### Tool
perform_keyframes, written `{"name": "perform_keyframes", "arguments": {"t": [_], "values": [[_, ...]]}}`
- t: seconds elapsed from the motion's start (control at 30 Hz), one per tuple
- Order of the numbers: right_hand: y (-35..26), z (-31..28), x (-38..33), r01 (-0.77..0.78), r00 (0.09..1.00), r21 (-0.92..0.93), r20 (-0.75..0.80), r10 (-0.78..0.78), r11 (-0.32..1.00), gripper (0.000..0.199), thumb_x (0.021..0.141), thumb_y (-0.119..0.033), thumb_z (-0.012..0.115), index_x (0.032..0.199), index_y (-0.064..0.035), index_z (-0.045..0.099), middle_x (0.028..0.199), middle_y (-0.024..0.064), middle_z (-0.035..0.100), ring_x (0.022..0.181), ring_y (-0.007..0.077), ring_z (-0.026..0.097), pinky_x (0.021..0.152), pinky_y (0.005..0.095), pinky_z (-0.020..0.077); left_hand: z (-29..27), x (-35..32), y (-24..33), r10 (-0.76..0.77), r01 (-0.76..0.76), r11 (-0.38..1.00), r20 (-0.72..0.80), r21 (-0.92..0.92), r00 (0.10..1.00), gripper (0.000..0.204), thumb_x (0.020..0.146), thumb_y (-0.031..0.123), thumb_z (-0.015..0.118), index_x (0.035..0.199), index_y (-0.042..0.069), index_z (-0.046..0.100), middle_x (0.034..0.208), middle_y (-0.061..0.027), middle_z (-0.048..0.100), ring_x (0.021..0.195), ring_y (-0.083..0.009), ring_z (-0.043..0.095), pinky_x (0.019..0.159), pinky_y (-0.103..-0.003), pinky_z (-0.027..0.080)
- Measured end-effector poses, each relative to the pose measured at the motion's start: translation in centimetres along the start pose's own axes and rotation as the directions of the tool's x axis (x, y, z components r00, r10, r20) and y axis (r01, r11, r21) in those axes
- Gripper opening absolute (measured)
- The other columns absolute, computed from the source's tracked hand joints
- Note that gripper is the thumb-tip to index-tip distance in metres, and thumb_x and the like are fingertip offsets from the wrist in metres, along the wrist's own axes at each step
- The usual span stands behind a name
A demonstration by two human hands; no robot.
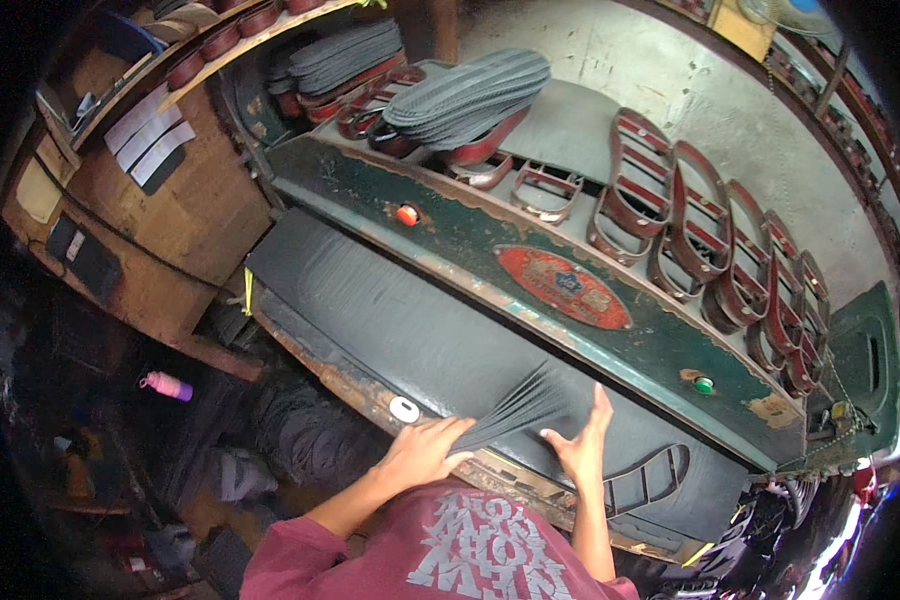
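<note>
A worn green cutting press [530,270] fills the workshop bench, its long dark rubber sheet [370,310] lying flat across the bed, with red-edged sole-shaped cutting dies [690,215] ranged along the top and a heap of cut grey soles [470,95] stacked behind them. At the near edge of the bed a fanned stack of thin grey sole pieces [520,410] rests on the sheet, between the worker's two hands. The left hand [422,452] is curled over the stack's near end, fingers bent and pinching the layers; the right hand [582,445] lies spread, fingers nearly straight, pressing flat on the sheet just beside the fan and holding nothing. A sole-shaped die [645,478] sits on the sheet to the right of that hand. The likeliest trouble here is the loose fan slipping from the pinch and spilling over the bed's front edge, since only one end is gripped; hands resting on a press bed are also at risk should the head come down.
</note>
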State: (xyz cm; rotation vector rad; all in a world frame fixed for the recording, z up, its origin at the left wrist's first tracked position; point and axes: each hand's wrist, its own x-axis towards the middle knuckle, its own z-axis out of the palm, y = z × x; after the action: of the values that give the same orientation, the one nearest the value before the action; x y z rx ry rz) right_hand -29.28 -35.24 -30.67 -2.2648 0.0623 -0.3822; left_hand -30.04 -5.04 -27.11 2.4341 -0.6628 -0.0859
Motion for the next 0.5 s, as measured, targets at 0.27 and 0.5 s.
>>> {"name": "perform_keyframes", "arguments": {"t": [0.27, 0.5], "values": [[1.9, 2.6, 1.7, -0.121, 0.954, 0.403, 0.299, -0.006, 0.907, 0.113, 0.063, -0.016, 0.096, 0.157, -0.0044, 0.034, 0.155, 0.0216, 0.039, 0.147, 0.0385, 0.038, 0.123, 0.044, 0.0305, 2.3, -1.4, -4.4, 0.057, -0.072, 0.995, -0.182, -0.074, 0.982, 0.05, 0.082, 0.023, 0.084, 0.124, 0.005, 0.064, 0.104, -0.0156, 0.064, 0.098, -0.0377, 0.064, 0.085, -0.044, 0.054], [3.3, 1.6, 3.1, -0.149, 0.933, 0.401, 0.36, -0.005, 0.904, 0.101, 0.059, -0.013, 0.099, 0.144, -0.0077, 0.045, 0.143, 0.0134, 0.052, 0.139, 0.0269, 0.046, 0.117, 0.0392, 0.0362, -0.4, 0.3, -2.1, 0.126, -0.121, 0.968, 0.01, -0.22, 0.992, 0.048, 0.084, 0.021, 0.082, 0.125, 0.002, 0.064, 0.104, -0.0179, 0.065, 0.1, -0.038, 0.064, 0.086, -0.043, 0.053]]}}
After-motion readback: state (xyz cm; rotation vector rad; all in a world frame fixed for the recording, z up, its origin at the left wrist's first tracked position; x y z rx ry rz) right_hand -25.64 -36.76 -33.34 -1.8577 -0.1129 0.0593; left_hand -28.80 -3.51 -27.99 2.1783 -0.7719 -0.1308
